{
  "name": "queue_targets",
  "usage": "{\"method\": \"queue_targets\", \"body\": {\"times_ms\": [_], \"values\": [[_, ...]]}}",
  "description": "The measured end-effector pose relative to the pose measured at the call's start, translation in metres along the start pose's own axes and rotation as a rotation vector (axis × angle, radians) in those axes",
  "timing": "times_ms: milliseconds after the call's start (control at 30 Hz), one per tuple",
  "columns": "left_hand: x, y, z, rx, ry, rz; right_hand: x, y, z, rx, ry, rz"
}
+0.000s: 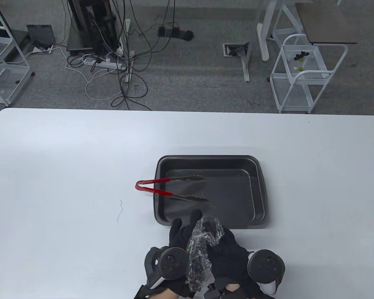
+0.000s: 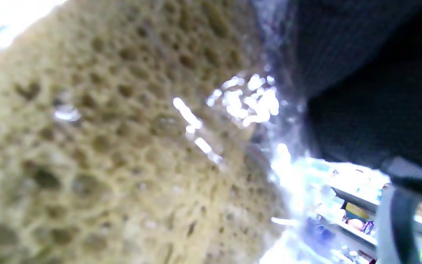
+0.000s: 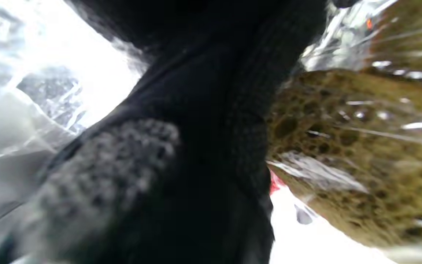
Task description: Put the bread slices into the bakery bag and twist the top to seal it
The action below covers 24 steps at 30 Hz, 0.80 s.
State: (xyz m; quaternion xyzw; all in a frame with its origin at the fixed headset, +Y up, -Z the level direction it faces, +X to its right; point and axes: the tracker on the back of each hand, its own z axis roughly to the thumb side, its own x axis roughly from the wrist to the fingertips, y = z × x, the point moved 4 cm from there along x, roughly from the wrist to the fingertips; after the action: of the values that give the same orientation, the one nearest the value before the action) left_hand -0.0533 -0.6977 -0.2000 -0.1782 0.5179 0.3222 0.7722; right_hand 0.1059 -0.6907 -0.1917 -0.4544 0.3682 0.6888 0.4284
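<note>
The clear bakery bag (image 1: 201,249) stands near the table's front edge, its crumpled top gathered upward between both gloved hands. My left hand (image 1: 180,233) holds the bag from the left and my right hand (image 1: 227,246) grips it from the right. Brown porous bread (image 2: 104,146) fills the left wrist view behind shiny plastic (image 2: 247,99). In the right wrist view the bread (image 3: 361,146) lies to the right of my black glove (image 3: 196,128), with bag film (image 3: 31,91) on the left. The bag's lower part is hidden by the hands and trackers.
A dark baking tray (image 1: 261,187) sits just beyond the hands, with no bread in it. Red-handled tongs (image 1: 171,188) lie across its left rim. A thin bent wire (image 1: 120,211) lies on the white table to the left. Carts and cables stand on the floor behind.
</note>
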Motion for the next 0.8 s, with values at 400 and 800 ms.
{"method": "queue_targets", "body": {"times_ms": [400,800], "values": [[0.005,0.006,-0.036,-0.286,0.109,-0.004,0.002,-0.011,-0.007,-0.259,-0.008,0.238],[0.005,0.005,-0.053,-0.437,0.158,-0.01,-0.01,0.044,0.019,-0.569,-0.234,0.303]]}}
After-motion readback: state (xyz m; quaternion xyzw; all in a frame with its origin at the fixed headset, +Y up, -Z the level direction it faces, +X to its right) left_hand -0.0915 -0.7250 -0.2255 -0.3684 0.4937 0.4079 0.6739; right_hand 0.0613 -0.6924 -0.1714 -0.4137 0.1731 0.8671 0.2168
